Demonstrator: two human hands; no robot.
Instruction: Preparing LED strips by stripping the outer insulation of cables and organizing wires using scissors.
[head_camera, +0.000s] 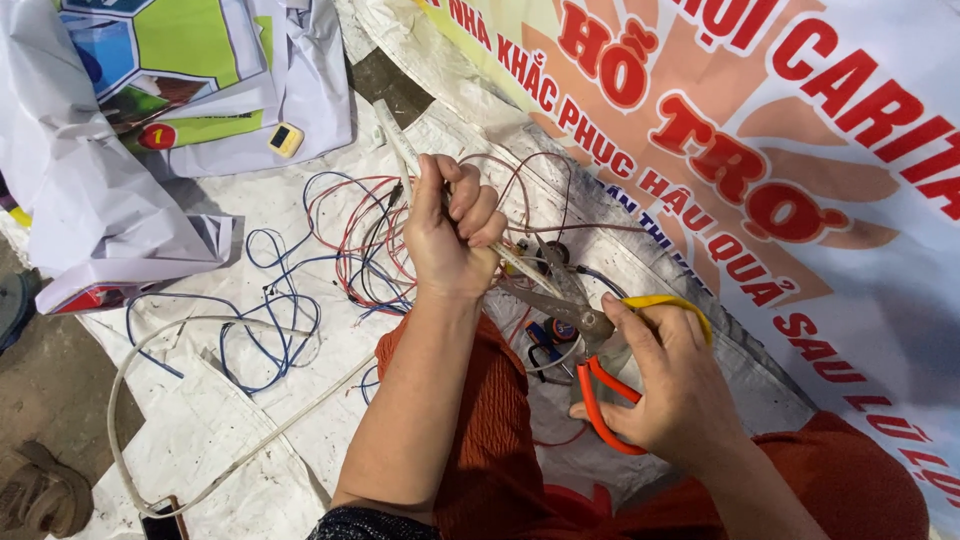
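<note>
Phone (163, 520) cut off, perhaps, by bottom edge.

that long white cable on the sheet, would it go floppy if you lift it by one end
Probably floppy: the white cable lies in a loose loop on the white sheet. It looks light and thin. Where the left hand grips it, the short stretch stays fairly straight.

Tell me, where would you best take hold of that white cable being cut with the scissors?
Grip the white cable on its straight stretch just above the scissors, coming from the side away from the blades, much as the left hand does now. There it runs taut and bare of the tangled red and blue wires, and a fist wraps fully around it.
</note>
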